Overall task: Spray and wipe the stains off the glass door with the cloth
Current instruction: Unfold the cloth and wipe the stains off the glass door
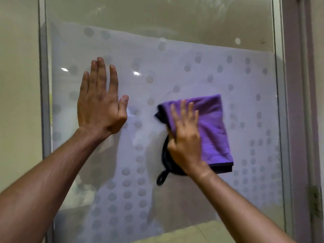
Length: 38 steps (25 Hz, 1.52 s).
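Note:
The glass door (175, 64) fills the view, with a frosted band of round dots across its middle and clear glass above. A folded purple cloth (213, 127) with a dark underside and a black hanging loop lies flat against the glass right of centre. My right hand (185, 137) presses on the cloth's left part with straight fingers; it looks blurred. My left hand (100, 100) lies flat on the glass to the left, fingers straight and pointing up. No spray bottle is in view.
A grey metal frame (43, 85) borders the glass on the left beside a pale wall. On the right stands a grey door post (294, 102) with a hinge (315, 207) low down. Pale floor tiles (192, 232) show through the bottom of the glass.

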### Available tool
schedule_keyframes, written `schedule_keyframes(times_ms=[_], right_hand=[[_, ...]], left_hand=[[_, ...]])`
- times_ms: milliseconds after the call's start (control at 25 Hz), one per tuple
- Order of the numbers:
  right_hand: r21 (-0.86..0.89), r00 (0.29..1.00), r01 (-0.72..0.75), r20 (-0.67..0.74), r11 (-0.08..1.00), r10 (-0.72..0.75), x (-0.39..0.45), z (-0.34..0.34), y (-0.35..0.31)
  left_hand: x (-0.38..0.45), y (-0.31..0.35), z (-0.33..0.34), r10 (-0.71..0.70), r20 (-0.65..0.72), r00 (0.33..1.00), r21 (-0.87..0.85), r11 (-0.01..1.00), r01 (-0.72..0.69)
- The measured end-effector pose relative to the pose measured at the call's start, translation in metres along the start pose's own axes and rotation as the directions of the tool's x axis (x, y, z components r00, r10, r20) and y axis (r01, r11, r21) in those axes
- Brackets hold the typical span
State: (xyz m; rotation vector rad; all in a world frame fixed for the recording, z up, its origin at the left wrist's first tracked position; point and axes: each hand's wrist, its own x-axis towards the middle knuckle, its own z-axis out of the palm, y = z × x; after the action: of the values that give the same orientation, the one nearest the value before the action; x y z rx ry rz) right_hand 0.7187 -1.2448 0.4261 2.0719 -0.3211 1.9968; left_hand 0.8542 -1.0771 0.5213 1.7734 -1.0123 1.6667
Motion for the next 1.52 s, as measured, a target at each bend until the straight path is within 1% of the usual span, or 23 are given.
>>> schedule_keyframes(times_ms=[80, 120, 160, 200, 320, 400, 440, 480, 520, 560, 640, 680, 720, 760, 800, 880, 920, 960, 1000, 1120, 1240, 1360, 1520], right_hand=[[-0.032, 0.96, 0.254, 0.13, 0.967, -0.248, -0.037, -0.003, -0.012], [-0.05, 0.931, 0.339, 0.161, 0.939, -0.327, -0.049, -0.006, -0.007], [-0.069, 0.918, 0.377, 0.164, 0.924, -0.362, -0.054, -0.009, 0.001], [-0.085, 0.929, 0.355, 0.144, 0.931, -0.341, -0.051, -0.011, 0.009], [-0.085, 0.997, 0.072, -0.001, 0.994, -0.072, -0.008, -0.004, 0.011], [-0.035, 0.984, -0.154, -0.093, 0.988, 0.15, 0.039, 0.003, -0.004], [-0.005, 0.967, -0.234, -0.102, 0.972, 0.232, 0.063, 0.006, -0.012], [0.012, 0.959, -0.267, -0.093, 0.964, 0.267, 0.084, 0.008, -0.022], [0.014, 0.967, -0.243, -0.079, 0.97, 0.243, 0.099, 0.011, -0.034], [0.003, 0.985, -0.161, -0.063, 0.987, 0.161, 0.109, 0.014, -0.043], [-0.036, 0.996, 0.09, -0.027, 0.995, -0.091, 0.114, 0.018, -0.05], [-0.067, 0.985, 0.173, -0.015, 0.983, -0.174, 0.114, 0.017, -0.044], [-0.104, 0.984, 0.176, -0.018, 0.979, -0.179, 0.114, 0.014, -0.031], [-0.137, 0.994, 0.095, -0.042, 0.986, -0.101, 0.114, 0.009, -0.015], [-0.154, 0.996, -0.049, -0.077, 0.987, 0.038, 0.113, 0.003, 0.003], [-0.105, 0.94, -0.333, -0.111, 0.937, 0.322, 0.11, -0.01, 0.032], [-0.07, 0.918, -0.389, -0.108, 0.919, 0.381, 0.107, -0.013, 0.039], [-0.033, 0.92, -0.384, -0.103, 0.923, 0.379, 0.104, -0.013, 0.038], [0.0, 0.941, -0.327, -0.096, 0.945, 0.325, 0.101, -0.011, 0.03], [0.019, 0.997, -0.059, -0.047, 0.998, 0.06, 0.074, 0.002, -0.008], [0.007, 0.995, 0.102, 0.012, 0.995, -0.102, 0.04, 0.008, -0.031], [-0.003, 0.991, 0.131, 0.035, 0.991, -0.131, 0.033, 0.006, -0.035], [0.025, 0.999, 0.024, 0.024, 0.999, -0.025, 0.036, 0.003, -0.036]], left_hand=[[-0.002, -0.004, -0.001, 0.004, 0.008, 1.0, -0.002, 1.0, -0.004], [-0.004, -0.006, -0.002, 0.008, 0.014, 1.0, 0.002, 1.0, -0.008], [-0.007, -0.008, -0.003, 0.011, 0.021, 1.0, 0.012, 1.0, -0.011], [-0.01, -0.01, -0.003, 0.013, 0.026, 1.0, 0.021, 1.0, -0.013], [-0.017, -0.013, -0.003, 0.004, 0.029, 1.0, 0.028, 1.0, -0.005], [-0.017, -0.012, -0.004, -0.005, 0.034, 0.999, 0.028, 1.0, 0.004], [-0.017, -0.011, -0.004, -0.005, 0.034, 0.999, 0.03, 1.0, 0.004], [-0.017, -0.011, -0.004, -0.001, 0.033, 0.999, 0.033, 0.999, 0.0], [-0.017, -0.01, -0.003, 0.003, 0.033, 0.999, 0.033, 0.999, -0.004], [-0.016, -0.01, -0.003, 0.007, 0.03, 1.0, 0.026, 1.0, -0.008], [-0.016, -0.01, -0.002, 0.011, 0.024, 1.0, 0.011, 1.0, -0.011], [-0.016, -0.011, -0.002, 0.011, 0.023, 1.0, 0.01, 1.0, -0.012], [-0.016, -0.012, -0.002, 0.013, 0.024, 1.0, 0.013, 1.0, -0.013], [-0.017, -0.013, -0.002, 0.012, 0.024, 1.0, 0.016, 1.0, -0.012], [-0.017, -0.014, -0.002, 0.012, 0.017, 1.0, 0.019, 1.0, -0.012], [-0.017, -0.014, -0.001, 0.011, 0.008, 1.0, 0.028, 1.0, -0.011], [-0.017, -0.012, 0.0, 0.01, 0.009, 1.0, 0.033, 0.999, -0.01], [-0.017, -0.01, 0.0, 0.012, 0.013, 1.0, 0.038, 0.999, -0.012], [-0.016, -0.01, 0.0, 0.012, 0.02, 1.0, 0.042, 0.999, -0.013], [-0.017, -0.01, -0.001, 0.008, 0.038, 0.999, 0.028, 1.0, -0.009], [-0.017, -0.011, -0.002, 0.0, 0.048, 0.999, 0.032, 0.999, -0.001], [-0.016, -0.011, -0.006, -0.003, 0.084, 0.996, 0.02, 1.0, 0.001], [-0.015, -0.012, -0.016, -0.001, 0.148, 0.989, -0.014, 1.0, 0.003]])
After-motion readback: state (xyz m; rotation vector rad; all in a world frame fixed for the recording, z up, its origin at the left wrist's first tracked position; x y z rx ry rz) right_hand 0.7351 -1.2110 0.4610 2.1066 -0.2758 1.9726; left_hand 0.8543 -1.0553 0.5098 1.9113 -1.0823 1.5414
